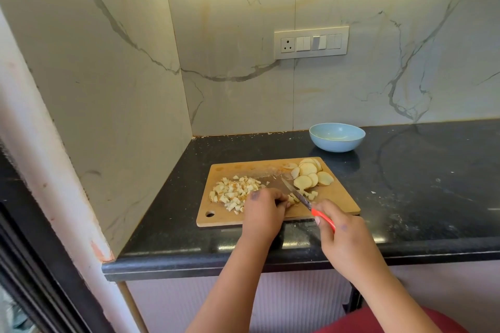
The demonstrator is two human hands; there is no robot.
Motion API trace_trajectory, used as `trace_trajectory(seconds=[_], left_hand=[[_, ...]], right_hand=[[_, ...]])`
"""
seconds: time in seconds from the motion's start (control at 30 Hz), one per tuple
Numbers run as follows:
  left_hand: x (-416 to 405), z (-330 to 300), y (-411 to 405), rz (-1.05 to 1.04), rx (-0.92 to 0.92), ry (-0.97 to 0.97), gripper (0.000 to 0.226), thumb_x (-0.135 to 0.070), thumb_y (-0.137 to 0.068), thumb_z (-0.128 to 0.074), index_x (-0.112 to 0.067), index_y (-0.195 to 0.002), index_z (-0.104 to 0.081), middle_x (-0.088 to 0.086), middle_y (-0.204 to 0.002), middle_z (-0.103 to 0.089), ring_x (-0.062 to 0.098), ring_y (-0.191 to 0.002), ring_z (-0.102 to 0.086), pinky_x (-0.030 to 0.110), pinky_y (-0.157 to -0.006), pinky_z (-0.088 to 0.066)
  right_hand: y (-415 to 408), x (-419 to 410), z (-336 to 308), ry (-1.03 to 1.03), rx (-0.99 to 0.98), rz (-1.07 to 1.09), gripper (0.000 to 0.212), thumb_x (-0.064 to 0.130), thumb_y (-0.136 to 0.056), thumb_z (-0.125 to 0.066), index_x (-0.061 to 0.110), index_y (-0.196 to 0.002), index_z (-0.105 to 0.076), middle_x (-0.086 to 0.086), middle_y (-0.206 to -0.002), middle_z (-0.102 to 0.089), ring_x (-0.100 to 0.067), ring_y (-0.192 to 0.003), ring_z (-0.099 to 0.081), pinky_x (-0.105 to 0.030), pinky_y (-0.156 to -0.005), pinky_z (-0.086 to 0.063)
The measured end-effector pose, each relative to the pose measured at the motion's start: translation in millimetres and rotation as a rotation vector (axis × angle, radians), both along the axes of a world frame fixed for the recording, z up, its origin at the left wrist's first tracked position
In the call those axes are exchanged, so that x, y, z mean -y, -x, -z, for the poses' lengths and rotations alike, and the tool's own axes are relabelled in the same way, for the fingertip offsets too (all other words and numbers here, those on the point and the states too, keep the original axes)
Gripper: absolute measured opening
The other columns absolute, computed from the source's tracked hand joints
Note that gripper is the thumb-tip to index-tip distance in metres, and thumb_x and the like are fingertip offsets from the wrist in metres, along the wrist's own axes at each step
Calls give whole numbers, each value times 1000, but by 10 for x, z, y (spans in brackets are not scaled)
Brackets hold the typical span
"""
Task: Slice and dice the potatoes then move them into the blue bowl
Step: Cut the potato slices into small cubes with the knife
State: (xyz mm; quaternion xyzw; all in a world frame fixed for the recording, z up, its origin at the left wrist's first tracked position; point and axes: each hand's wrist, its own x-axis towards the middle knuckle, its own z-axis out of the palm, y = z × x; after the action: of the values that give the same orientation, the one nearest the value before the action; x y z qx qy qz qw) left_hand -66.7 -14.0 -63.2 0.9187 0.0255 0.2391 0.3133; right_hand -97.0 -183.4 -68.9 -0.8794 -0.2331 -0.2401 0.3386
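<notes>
Black speckled stone counter [405, 197]: rectangular wooden cutting board [338, 197] under both hands; round pale-blue bowl [337, 137] beyond right hand.

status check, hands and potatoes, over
Right hand grips red-handled knife; left hand pins potato pieces. Round slices undiced on wooden board. Blue bowl empty, path clear.
</notes>
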Motion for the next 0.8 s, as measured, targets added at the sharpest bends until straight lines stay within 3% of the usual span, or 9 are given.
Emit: trace_trajectory(seconds=[0.17, 0.4, 0.57, 0.67, 0.8], left_hand=[[-23, 13, -17, -16, 27, -37, 10, -23, -89, -70, -17, -96, -75, -5, -98, -71, 12, -89, -62, 22, -79, -48], [-24, 13, -31, 26, 14, -5, 9, -20, -89, -70, -16, -94, -77, -4, -94, -73, 11, -87, -63, 27, -82, -52], [-31, 10, 2, 10, 22, 20, 10, -21, -89, -71, -13, -93, -75, -1, -91, -71, 9, -80, -58, 23, -77, -49], [-44, 27, 22, 13, 15, 25, 14, -21, -91, -69, -15, -102, -76, -4, -97, -72, 6, -83, -59, 16, -76, -44], [-70, 50, 30, -14, 22, -10, 14, -22, -90, -68, -19, -101, -76, -5, -95, -73, 10, -86, -64, 24, -76, -52]], right_hand=[[-15, -1, 21, 77, -14, 3, 19, 12, -92, -58, 23, -106, -62, 9, -62, -55, -8, -51, -52, -14, -42, -32], [-125, -151, -13, 211, -127, 84, 17, 13, -94, -49, 26, -103, -57, 4, -75, -62, -14, -62, -59, -36, -53, -54], [-75, -118, 15, 103, -46, 74, 16, 16, -95, -51, 23, -108, -59, 2, -65, -59, -13, -50, -53, -31, -42, -44], [-31, -36, 20, 25, -7, 31, 19, 11, -92, -57, 22, -107, -61, 11, -59, -50, -7, -44, -47, -15, -38, -31], [-5, -23, -7, 90, -14, -12, 20, 12, -92, -58, 24, -107, -62, 13, -59, -50, -6, -47, -49, -15, -39, -28]])
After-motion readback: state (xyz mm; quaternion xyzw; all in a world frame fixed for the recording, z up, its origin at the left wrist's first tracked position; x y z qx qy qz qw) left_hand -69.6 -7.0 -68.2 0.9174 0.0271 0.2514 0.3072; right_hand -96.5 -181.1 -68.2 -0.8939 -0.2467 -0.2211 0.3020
